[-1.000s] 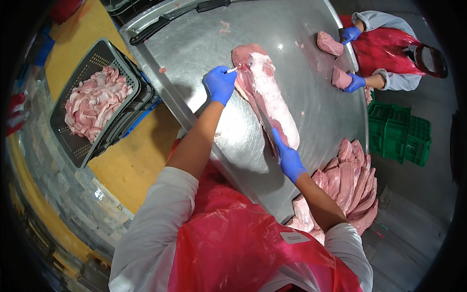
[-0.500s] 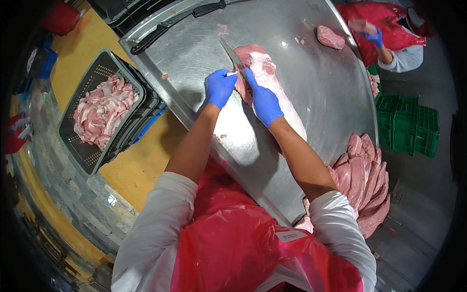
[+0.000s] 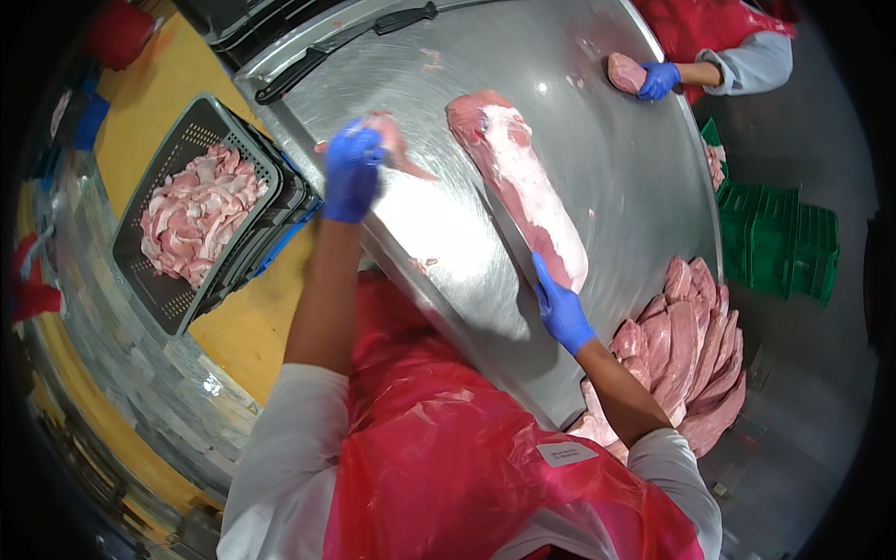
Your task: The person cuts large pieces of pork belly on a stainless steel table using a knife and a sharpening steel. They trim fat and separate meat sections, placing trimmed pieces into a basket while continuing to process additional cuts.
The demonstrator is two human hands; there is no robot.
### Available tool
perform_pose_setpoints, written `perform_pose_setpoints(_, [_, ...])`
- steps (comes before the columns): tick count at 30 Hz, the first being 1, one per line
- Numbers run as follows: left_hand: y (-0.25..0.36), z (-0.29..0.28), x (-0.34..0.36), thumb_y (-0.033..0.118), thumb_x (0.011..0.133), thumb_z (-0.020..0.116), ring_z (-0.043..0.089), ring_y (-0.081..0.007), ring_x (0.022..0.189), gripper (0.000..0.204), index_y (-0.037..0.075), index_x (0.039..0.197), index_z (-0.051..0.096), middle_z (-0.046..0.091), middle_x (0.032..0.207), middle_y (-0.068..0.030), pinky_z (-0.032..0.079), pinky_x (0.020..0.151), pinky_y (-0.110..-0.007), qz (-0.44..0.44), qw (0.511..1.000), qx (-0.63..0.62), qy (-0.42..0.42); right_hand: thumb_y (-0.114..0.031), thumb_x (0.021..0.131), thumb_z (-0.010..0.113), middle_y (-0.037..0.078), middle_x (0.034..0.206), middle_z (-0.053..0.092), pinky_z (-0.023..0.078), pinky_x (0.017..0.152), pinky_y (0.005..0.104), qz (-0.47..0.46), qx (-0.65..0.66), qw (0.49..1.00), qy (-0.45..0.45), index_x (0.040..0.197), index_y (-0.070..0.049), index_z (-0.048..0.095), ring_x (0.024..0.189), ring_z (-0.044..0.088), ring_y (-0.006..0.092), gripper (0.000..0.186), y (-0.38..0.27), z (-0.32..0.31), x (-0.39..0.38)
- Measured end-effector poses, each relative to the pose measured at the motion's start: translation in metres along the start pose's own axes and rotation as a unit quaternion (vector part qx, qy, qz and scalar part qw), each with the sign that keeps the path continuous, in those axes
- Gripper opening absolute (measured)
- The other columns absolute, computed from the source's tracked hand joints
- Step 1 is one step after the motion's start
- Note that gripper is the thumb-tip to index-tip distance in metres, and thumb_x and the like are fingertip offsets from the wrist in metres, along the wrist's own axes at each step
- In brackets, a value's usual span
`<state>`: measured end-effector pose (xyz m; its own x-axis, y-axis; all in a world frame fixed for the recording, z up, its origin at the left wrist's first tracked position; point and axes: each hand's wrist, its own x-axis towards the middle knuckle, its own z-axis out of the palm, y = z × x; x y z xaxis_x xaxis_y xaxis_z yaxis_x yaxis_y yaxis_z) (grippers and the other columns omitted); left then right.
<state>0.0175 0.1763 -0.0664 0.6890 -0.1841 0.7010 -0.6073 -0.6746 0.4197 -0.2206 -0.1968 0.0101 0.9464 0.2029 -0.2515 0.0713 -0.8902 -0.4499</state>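
A long slab of meat [image 3: 525, 187] with a white fat layer lies on the metal table [image 3: 616, 177]. Beside its near end, my right hand [image 3: 564, 310] in a blue glove is closed on a knife, whose blade [image 3: 507, 224] runs along the slab's left side. The knife's handle is hidden in my fist. Away to the left, my blue-gloved left hand [image 3: 353, 173] is closed on a strip of meat trimming [image 3: 399, 147], which hangs out past the fingers toward the slab. That hand is slightly smeared by motion.
A grey crate [image 3: 266, 173] of meat trimmings stands left of the table. Several long meat pieces [image 3: 686, 345] are piled at the right. A black-handled tool [image 3: 327, 47] lies along the far edge. A co-worker's gloved hand [image 3: 660, 81] grips a meat chunk [image 3: 625, 72]. Green crates [image 3: 775, 233] stand beyond.
My left hand has moved left, carrying the strip off the slab. My right hand has drawn the knife back toward me. The co-worker's hand has come down onto the meat chunk.
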Motion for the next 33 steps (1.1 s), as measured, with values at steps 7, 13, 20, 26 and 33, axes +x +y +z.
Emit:
perform_pose_setpoints(7, [-0.142,-0.247,-0.004,0.014,0.092,0.056,0.058,-0.0124,0.099,0.036,0.003,0.127,0.059,0.061,0.107,-0.0032,0.047,0.081,-0.028,-0.469,0.809,-0.345,0.076,-0.007,0.1,0.052,0.007,0.079,0.062,0.053,0.061,0.0293,0.154,0.312,0.925,0.154,0.16,-0.022,0.014,0.064,0.059,0.0117,0.073,-0.058,0.027,0.028])
perform_pose_setpoints(13, [-0.173,-0.283,0.0,0.015,0.087,0.065,0.068,-0.0382,0.085,0.033,-0.009,0.109,0.064,0.069,0.091,-0.0253,0.054,0.079,-0.045,-0.351,0.757,0.487,-0.256,-0.004,0.103,0.045,0.007,0.088,0.06,0.045,0.042,0.0243,0.338,0.611,0.595,0.4,0.159,-0.028,0.0,0.057,0.056,0.0115,0.076,-0.037,0.066,-0.048])
perform_pose_setpoints(20, [0.096,0.004,0.047,0.006,0.083,0.067,0.051,-0.0369,0.125,0.044,0.006,0.127,0.061,0.056,0.129,-0.0212,0.042,0.104,-0.044,0.014,0.937,-0.074,-0.342,-0.008,0.104,0.043,0.006,0.086,0.055,0.046,0.046,0.0253,0.315,0.71,0.435,0.455,0.158,-0.029,0.005,0.059,0.054,0.013,0.07,-0.016,0.073,-0.065])
perform_pose_setpoints(26, [0.189,0.134,0.109,0.028,0.085,0.072,0.053,-0.0418,0.123,0.051,0.011,0.132,0.06,0.054,0.134,-0.0255,0.044,0.103,-0.047,0.175,0.887,-0.126,-0.407,-0.012,0.103,0.044,0.007,0.084,0.054,0.046,0.044,0.0255,0.264,0.786,0.384,0.407,0.159,-0.029,0.0,0.055,0.052,0.0121,0.073,-0.069,0.082,-0.08])
perform_pose_setpoints(33, [0.165,0.176,0.114,0.055,0.092,0.053,0.058,-0.0334,0.119,0.05,0.019,0.126,0.065,0.066,0.122,-0.0113,0.025,0.108,-0.067,0.235,0.82,0.044,-0.519,-0.011,0.104,0.045,0.005,0.078,0.053,0.046,0.045,0.0253,0.296,0.778,0.348,0.432,0.158,-0.032,0.0,0.054,0.051,0.0107,0.074,-0.093,0.082,-0.082])
